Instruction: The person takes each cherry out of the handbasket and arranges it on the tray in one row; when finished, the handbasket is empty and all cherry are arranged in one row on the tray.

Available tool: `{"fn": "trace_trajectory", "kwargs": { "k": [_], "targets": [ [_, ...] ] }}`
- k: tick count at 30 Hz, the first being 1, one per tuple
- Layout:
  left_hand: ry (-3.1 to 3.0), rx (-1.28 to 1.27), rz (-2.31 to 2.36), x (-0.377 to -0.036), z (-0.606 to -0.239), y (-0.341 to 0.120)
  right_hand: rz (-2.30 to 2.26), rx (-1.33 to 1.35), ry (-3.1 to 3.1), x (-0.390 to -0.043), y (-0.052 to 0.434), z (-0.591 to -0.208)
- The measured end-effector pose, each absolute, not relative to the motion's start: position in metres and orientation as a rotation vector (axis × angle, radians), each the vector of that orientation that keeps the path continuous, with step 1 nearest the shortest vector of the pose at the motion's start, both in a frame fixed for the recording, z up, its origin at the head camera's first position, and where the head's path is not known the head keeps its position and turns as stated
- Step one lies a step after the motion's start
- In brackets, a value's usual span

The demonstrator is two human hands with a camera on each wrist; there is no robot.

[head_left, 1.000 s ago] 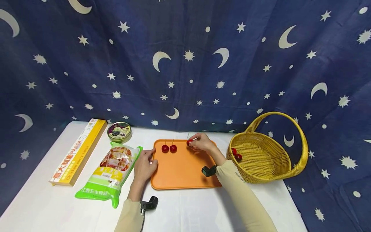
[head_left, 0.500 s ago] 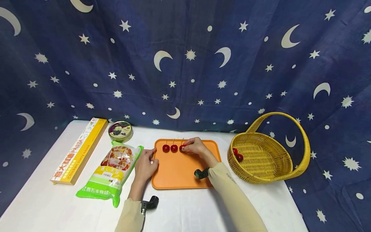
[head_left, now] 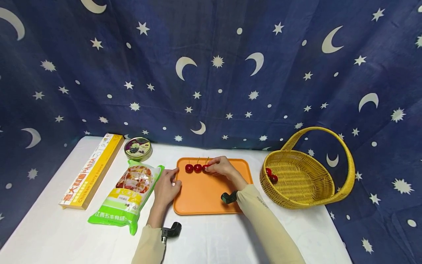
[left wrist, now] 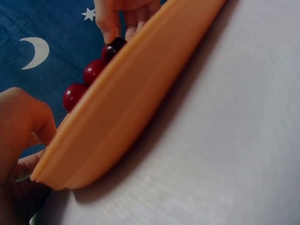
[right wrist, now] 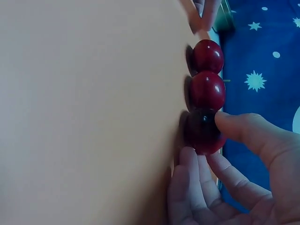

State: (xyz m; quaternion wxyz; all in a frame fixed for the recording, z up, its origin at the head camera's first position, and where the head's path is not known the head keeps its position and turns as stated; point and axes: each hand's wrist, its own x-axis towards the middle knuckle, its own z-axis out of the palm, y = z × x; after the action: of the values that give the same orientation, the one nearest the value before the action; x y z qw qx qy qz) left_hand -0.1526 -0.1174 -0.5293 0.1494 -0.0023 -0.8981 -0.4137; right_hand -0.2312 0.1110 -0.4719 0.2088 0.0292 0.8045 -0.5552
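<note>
Three cherries (head_left: 197,168) in left-right row, stems up; right hand (head_left: 221,167) pinching rightmost.

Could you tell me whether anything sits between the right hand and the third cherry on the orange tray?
Nothing visible does. The right hand already pinches the third cherry on the orange tray; thumb and fingertips touch it directly. It sits against the second cherry, in line with the first cherry.

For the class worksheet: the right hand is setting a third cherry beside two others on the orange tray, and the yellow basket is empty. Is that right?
Not quite: the yellow basket holds two cherries, as the head view shows. The right hand does pinch the third cherry on the orange tray.
</note>
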Motion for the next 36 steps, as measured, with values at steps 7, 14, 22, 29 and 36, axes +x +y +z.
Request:
{"fn": "trace_trajectory", "kwargs": {
  "k": [7, 14, 22, 29, 36],
  "targets": [
    [-2.581, -0.003, -1.188, -0.153, -0.528, -0.118, -1.534, 0.102, 2.253, -0.232, 0.113, -0.473],
    [-2.597, 0.001, -1.188, -0.152, -0.527, -0.118, -1.534, 0.121, 2.262, -0.232, 0.113, -0.474],
    [-2.59, -0.014, -1.185, -0.153, -0.528, -0.118, -1.528, 0.133, 2.277, -0.231, 0.115, -0.47],
    [-2.575, -0.021, -1.185, -0.153, -0.527, -0.118, -1.564, 0.124, 2.288, -0.231, 0.137, -0.455],
    [-2.581, -0.025, -1.191, -0.152, -0.526, -0.118, -1.544, 0.097, 2.379, -0.23, 0.18, -0.42]
  ]
}}
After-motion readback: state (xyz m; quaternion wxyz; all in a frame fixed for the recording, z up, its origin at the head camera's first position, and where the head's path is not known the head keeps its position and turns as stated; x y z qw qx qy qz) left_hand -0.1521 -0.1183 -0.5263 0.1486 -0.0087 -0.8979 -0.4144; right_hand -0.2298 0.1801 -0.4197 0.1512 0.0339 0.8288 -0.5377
